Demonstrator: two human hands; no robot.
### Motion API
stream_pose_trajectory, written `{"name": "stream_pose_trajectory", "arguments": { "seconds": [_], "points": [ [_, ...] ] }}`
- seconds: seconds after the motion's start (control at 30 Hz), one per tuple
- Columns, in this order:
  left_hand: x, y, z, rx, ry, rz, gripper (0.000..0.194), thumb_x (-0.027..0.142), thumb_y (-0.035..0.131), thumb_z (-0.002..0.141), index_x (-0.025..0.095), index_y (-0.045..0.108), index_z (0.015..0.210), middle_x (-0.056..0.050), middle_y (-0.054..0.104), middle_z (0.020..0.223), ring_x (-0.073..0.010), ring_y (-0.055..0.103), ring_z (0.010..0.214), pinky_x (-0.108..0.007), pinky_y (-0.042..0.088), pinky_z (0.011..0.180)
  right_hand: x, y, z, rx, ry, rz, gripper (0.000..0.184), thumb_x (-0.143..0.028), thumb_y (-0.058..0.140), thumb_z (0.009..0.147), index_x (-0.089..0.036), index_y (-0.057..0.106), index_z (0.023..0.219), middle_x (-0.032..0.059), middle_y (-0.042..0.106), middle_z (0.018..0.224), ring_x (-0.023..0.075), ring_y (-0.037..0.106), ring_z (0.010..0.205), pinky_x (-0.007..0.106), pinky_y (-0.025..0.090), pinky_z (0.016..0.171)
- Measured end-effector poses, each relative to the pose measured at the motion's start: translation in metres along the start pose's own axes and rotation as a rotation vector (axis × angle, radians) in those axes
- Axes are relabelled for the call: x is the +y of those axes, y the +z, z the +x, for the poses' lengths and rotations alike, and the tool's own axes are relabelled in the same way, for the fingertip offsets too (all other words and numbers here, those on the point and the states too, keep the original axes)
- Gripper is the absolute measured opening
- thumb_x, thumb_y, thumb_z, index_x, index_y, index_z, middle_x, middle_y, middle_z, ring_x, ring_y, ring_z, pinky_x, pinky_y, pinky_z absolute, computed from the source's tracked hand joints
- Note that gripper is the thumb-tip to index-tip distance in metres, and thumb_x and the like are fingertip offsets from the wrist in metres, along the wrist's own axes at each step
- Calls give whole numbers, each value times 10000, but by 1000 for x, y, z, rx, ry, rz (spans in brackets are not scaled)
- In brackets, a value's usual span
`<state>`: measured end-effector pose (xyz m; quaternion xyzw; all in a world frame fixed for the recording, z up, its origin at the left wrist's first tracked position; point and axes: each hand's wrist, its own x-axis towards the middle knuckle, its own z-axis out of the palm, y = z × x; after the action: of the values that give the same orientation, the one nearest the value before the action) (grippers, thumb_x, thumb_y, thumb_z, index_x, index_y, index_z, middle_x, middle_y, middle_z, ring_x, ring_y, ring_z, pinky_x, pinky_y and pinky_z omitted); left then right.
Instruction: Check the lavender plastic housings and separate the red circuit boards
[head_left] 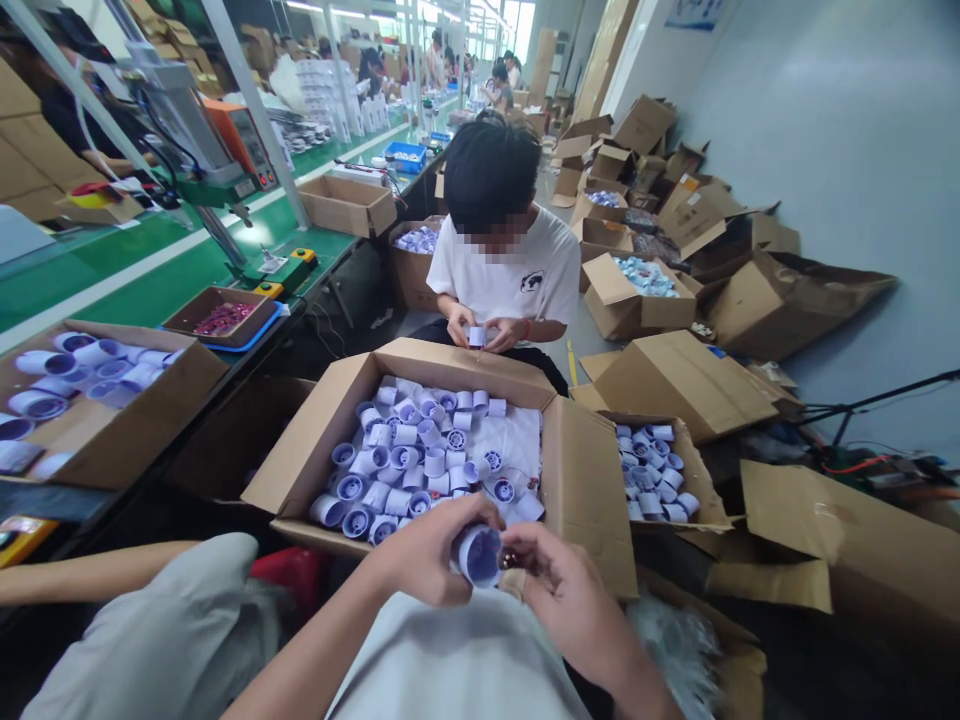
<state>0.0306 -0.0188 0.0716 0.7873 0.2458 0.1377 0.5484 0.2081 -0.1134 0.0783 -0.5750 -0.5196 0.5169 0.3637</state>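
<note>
Left grip [429, 553] holds a hollow lilac plastic cylinder [480, 560], likely light, stiff, best held sidewall-round; right grip [559, 582] pinches a small coppery piece [510, 558].

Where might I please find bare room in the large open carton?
On the white sheet in the far right part of the carton, bordered by lilac cups on its left and near sides and the right wall. The left and near parts are crowded with cups, and the left hand and right hand crowd the near edge.
</note>
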Motion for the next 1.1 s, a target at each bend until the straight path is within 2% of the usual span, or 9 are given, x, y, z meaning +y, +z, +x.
{"name": "stream_pose_trajectory", "arguments": {
  "seconds": [0.13, 0.2, 0.43, 0.6, 0.7, 0.8, 0.93, 1.0, 1.1],
  "points": [
    [4, 4, 3, -13, 11, 12, 500, 135, 525, 457, 206, 469, 949, 4, 543, 919, -157, 477, 771, -275, 404, 698, 1, 12, 1, 266, -304, -354, 217, -109, 558, 749, -235, 679, 877, 61, 596, 956, 183, 588, 866, 326, 503, 782],
    [6, 5, 3, -3, 23, 3, 498, 139, 517, 454, 206, 459, 944, 3, 536, 924, -156, 469, 776, -278, 406, 707, 2, 17, 2, 341, -359, -458, 218, -90, 573, 730, -235, 693, 840, 68, 568, 958, 187, 572, 842, 342, 507, 771],
    [5, 6, 4, 1, 73, -55, 500, 146, 502, 465, 206, 447, 958, -13, 538, 980, -174, 497, 838, -289, 412, 742, -1, 17, 3, 287, -298, -533, 232, -119, 585, 758, -244, 699, 917, 77, 576, 1040, 203, 570, 904, 360, 506, 798],
    [3, 6, 5, -16, 83, -53, 516, 145, 461, 442, 208, 438, 953, -19, 541, 994, -187, 496, 873, -302, 406, 778, -1, 23, 4, 368, -301, -485, 233, -78, 545, 750, -244, 697, 810, 66, 596, 999, 195, 572, 888, 338, 479, 785],
    [3, 6, 6, -8, 82, -31, 502, 158, 443, 421, 209, 423, 921, -13, 530, 968, -168, 470, 807, -285, 397, 724, -2, 28, 5, 411, -204, -423, 169, -58, 554, 683, -215, 601, 725, 50, 604, 927, 195, 571, 871, 320, 461, 767],
    [3, 8, 7, 2, 105, 0, 483, 163, 437, 413, 214, 406, 892, -6, 526, 935, -162, 462, 766, -282, 378, 693, -3, 28, 8, 460, -32, -367, 159, -96, 557, 648, -222, 499, 725, 7, 594, 796, 175, 556, 741, 289, 439, 676],
    [0, 12, 7, 16, 122, 44, 482, 143, 424, 402, 216, 390, 878, -7, 531, 913, -175, 474, 784, -299, 367, 718, -9, 24, 14, 371, 138, -267, 247, -109, 540, 643, -234, 498, 851, -15, 605, 787, 175, 576, 737, 282, 436, 673],
    [0, 13, 8, 28, 128, 63, 463, 126, 424, 399, 216, 377, 850, -6, 531, 913, -171, 466, 786, -299, 363, 729, -14, 24, 16, 327, 118, -260, 341, -66, 512, 634, -235, 514, 930, 6, 629, 858, 190, 591, 808, 299, 444, 715],
    [2, 12, 11, 76, 156, 75, 438, 96, 430, 407, 215, 367, 824, 4, 512, 883, -150, 433, 759, -284, 356, 717, -17, 28, 19, 333, 29, -306, 444, -14, 449, 647, -224, 545, 1026, 56, 645, 986, 222, 586, 948, 344, 451, 804]
  ]
}}
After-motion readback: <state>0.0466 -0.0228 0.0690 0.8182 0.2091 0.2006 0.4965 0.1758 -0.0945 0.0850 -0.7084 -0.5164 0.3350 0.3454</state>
